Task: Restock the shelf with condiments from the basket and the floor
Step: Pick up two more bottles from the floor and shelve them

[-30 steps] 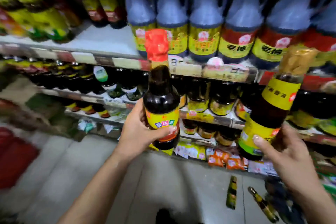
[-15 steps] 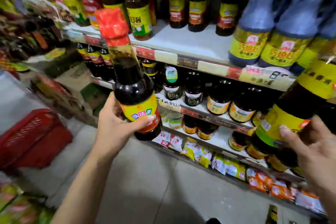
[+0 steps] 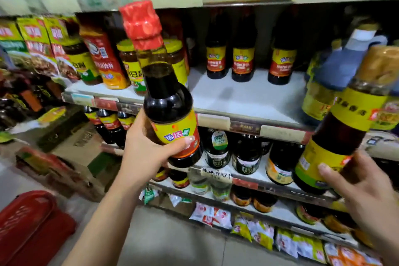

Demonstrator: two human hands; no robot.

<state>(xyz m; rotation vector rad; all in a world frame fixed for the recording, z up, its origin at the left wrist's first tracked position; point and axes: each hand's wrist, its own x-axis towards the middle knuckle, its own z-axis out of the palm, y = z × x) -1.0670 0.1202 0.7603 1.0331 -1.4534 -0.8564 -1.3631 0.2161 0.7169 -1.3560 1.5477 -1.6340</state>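
Observation:
My left hand (image 3: 145, 153) grips a dark soy sauce bottle (image 3: 166, 101) with a red cap and yellow-red label, held upright in front of the grey shelf (image 3: 244, 97). My right hand (image 3: 364, 196) holds a second dark bottle (image 3: 343, 127) with a gold cap and yellow label, tilted to the right at the frame's right side. Three matching dark bottles (image 3: 243, 58) stand at the back of that shelf, with bare shelf surface in front of them. The red basket (image 3: 28, 227) sits on the floor at lower left.
Jars and red-yellow sauce packs (image 3: 103, 58) fill the shelf's left part; a large blue jug (image 3: 339, 71) stands at its right. Lower shelves hold dark bottles and jars, with sachet packs (image 3: 259, 231) along the bottom. Cardboard boxes (image 3: 75, 147) lie on the floor at left.
The view has swung left and upward along the shelves. Both bottles have risen to the level of the grey shelf with the three dark bottles, and the basket now shows at lower left.

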